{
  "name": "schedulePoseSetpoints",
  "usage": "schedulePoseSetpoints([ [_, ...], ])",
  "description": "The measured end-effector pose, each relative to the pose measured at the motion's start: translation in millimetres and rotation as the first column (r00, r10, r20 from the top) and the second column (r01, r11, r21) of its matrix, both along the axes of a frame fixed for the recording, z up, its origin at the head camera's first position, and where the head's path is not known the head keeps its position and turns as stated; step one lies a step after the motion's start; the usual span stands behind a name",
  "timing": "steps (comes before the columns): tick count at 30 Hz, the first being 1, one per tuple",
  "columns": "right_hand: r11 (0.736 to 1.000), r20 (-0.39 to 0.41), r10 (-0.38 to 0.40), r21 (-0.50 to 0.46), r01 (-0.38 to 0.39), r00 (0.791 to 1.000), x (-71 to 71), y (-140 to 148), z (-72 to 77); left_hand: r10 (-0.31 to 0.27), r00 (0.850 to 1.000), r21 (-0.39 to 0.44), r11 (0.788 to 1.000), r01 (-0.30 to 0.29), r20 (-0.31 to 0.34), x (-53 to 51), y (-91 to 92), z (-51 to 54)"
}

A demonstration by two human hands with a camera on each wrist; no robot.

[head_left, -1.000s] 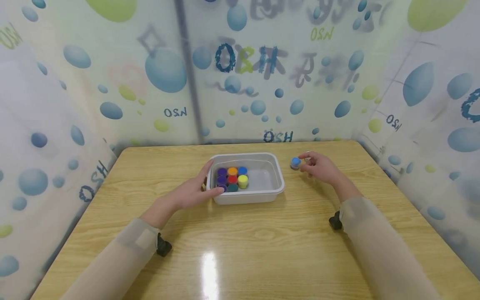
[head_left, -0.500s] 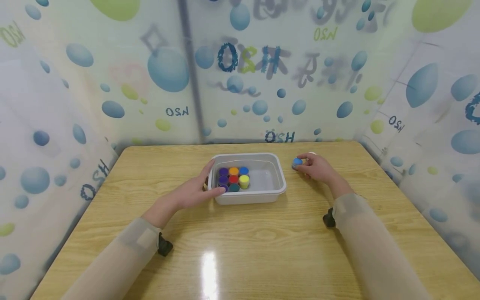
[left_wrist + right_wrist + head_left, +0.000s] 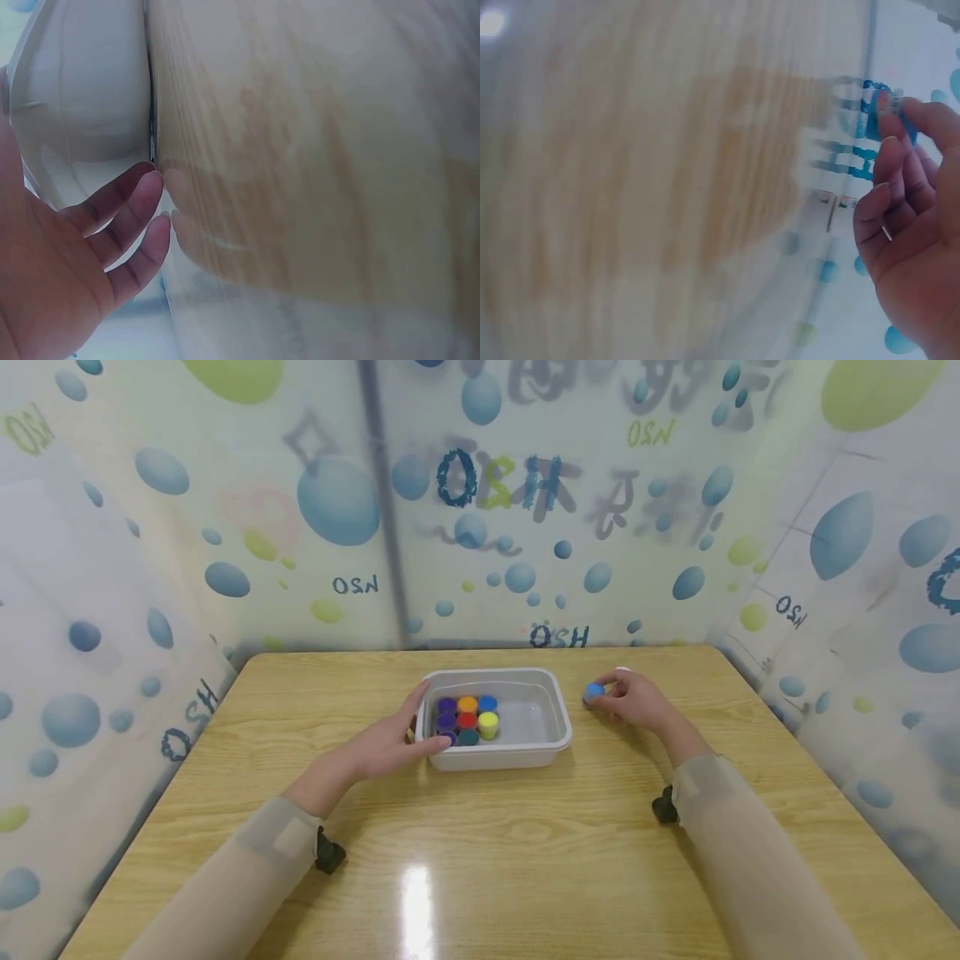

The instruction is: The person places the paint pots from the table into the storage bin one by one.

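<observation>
A light grey plastic bin (image 3: 497, 759) sits on the table, with small paint pots (image 3: 467, 721) grouped in its left half. Their lids are purple, orange, blue, red, dark green and yellow. My left hand (image 3: 384, 745) holds the bin's left end, thumb over the front rim; in the left wrist view its fingers (image 3: 135, 206) lie against the bin's outside. To the right of the bin, my right hand (image 3: 639, 700) pinches a blue-lidded paint pot (image 3: 595, 692) at the tabletop. In the right wrist view that blue pot (image 3: 873, 126) shows between thumb and forefinger.
A small white-topped thing (image 3: 622, 669) peeks out behind my right hand, mostly hidden. The wooden table (image 3: 495, 852) ends at a back wall (image 3: 480, 585) printed with bubbles and letters. Side walls stand at left and right.
My right thumb and forefinger have come together on the blue-lidded paint pot, which was only lightly touched before. The left hand and the bin have stayed in place.
</observation>
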State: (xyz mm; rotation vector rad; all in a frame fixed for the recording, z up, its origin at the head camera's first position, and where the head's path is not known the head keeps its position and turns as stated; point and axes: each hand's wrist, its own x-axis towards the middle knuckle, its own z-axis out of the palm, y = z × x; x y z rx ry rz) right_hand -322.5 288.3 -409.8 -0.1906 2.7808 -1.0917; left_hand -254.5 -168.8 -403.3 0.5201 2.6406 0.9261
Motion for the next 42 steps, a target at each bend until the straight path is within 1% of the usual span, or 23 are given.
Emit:
schedulePoseSetpoints([
  [4,0.999,-0.036,-0.005,-0.046,0.003,0.999,5.6,-0.3,5.1,0.001,1.000,0.001,1.000,-0.001,-0.001,-0.1,-0.3,-1.2],
  [12,0.998,-0.104,0.012,-0.062,-0.019,0.994,21.1,-7.0,23.3,-0.009,1.000,-0.003,1.000,0.009,-0.010,-0.9,-1.1,-1.4],
  [18,0.992,-0.157,0.052,-0.107,-0.070,0.986,31.9,-22.0,38.0,-0.010,1.000,-0.007,1.000,0.010,-0.014,-2.1,-1.4,-1.6],
  [22,0.982,-0.185,0.097,-0.141,-0.124,0.978,36.5,-37.1,44.1,-0.010,1.000,-0.008,1.000,0.010,-0.015,-2.5,-1.7,-2.2],
  [27,0.966,-0.201,0.149,-0.179,-0.186,0.968,39.9,-56.5,46.3,-0.009,1.000,-0.011,1.000,0.009,-0.009,-2.3,-0.9,-1.8],
  [33,0.958,-0.225,0.190,-0.173,-0.231,0.956,39.8,-79.9,45.9,-0.010,1.000,-0.012,1.000,0.009,-0.008,-3.0,-0.7,-1.9],
  [36,0.952,-0.225,0.210,-0.174,-0.252,0.951,39.7,-90.9,46.1,-0.009,1.000,-0.013,1.000,0.009,-0.011,-3.0,-0.8,-2.3],
  [42,0.933,-0.237,0.271,-0.176,-0.315,0.933,35.9,-110.1,38.7,-0.013,1.000,-0.012,1.000,0.012,-0.020,-3.0,-1.0,-3.8],
])
